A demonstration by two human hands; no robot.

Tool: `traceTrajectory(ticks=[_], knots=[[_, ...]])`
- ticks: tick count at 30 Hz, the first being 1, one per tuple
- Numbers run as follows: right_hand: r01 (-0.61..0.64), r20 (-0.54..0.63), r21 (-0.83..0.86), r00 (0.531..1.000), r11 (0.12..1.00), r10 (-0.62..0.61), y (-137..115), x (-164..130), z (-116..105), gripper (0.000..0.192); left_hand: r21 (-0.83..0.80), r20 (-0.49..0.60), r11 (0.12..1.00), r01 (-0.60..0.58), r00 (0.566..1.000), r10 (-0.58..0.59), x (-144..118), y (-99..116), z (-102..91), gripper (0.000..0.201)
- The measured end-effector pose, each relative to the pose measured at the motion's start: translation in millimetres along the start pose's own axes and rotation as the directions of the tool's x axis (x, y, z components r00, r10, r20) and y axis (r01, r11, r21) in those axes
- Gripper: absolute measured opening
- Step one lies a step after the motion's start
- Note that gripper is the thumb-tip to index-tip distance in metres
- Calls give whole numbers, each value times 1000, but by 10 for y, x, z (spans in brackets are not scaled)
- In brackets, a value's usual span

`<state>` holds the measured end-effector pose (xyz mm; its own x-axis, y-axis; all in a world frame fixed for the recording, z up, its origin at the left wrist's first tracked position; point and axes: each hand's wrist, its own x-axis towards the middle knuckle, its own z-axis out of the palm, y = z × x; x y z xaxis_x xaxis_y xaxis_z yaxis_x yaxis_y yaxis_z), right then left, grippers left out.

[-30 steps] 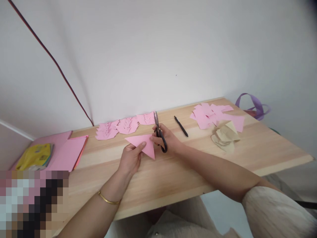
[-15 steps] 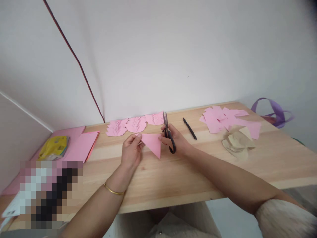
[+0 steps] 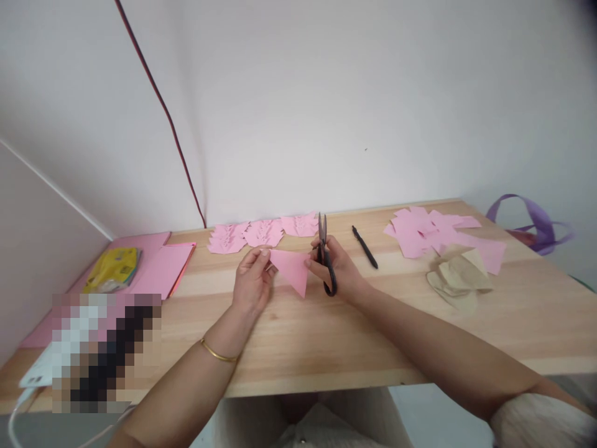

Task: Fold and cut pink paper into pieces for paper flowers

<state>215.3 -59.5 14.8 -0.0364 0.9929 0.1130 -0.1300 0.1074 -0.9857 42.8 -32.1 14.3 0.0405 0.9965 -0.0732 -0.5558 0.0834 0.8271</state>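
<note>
A folded triangle of pink paper (image 3: 293, 269) is stretched between my two hands, its point hanging down. My left hand (image 3: 253, 277) pinches its left corner between thumb and fingers. Black-handled scissors (image 3: 328, 269) are held in my right hand (image 3: 342, 270), blades pointing up and away from me and slightly parted. The thumb of that hand touches the paper's right corner. Behind my hands, several pink paper pieces with jagged cut edges (image 3: 263, 233) lie in a row along the wall. A black pen (image 3: 364, 247) rests to the right of the scissors.
Pink paper scraps (image 3: 420, 233) and a crumpled beige cloth or paper (image 3: 459, 277) lie on the right of the wooden table (image 3: 308, 361). At left are stacked pink sheets (image 3: 161, 264) and a yellow packet (image 3: 113, 267). A purple strap (image 3: 536, 214) hangs beyond the right edge.
The view has turned slightly left, so everything sits a little further right. Both hands keep the same hold on the pink paper and scissors; the paper has tilted slightly.
</note>
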Motion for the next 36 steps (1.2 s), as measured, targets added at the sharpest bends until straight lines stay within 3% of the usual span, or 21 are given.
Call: traceTrajectory(ticks=[3,6,11,18,22,26,31,34,36], knots=[[19,20,-21,1000,1000,-19,-5,-14,11,40,52,76,994,98,992,-102,-29,-42,4,22],[7,36,-27,999,1000,-6,0,-25,22,41,83,113,993,88,989,-97,-57,-93,17,20],[12,53,-30,999,999,-10,6,-31,24,40,72,38,997,26,999,-28,-39,-70,15,17],[10,-26,-59,1000,998,-11,-29,-18,-12,38,-25,-69,998,-64,996,62,106,224,-70,18],[38,-25,-40,999,998,-39,-38,-19,-7,39,-7,28,1000,27,999,-27,80,168,-74,28],[40,-29,-21,999,999,-40,-25,-30,23,39,78,147,994,82,985,-93,14,-2,-50,18],[88,64,-29,994,996,-86,25,-19,2,40,51,118,997,53,991,-59,21,-29,-55,12],[180,123,-151,979,972,-163,10,17,-119,38,45,111,999,28,993,-33,27,32,-60,11],[222,129,-331,973,917,-189,-30,45,-222,34,49,124,999,24,992,-29,17,68,-58,11]])
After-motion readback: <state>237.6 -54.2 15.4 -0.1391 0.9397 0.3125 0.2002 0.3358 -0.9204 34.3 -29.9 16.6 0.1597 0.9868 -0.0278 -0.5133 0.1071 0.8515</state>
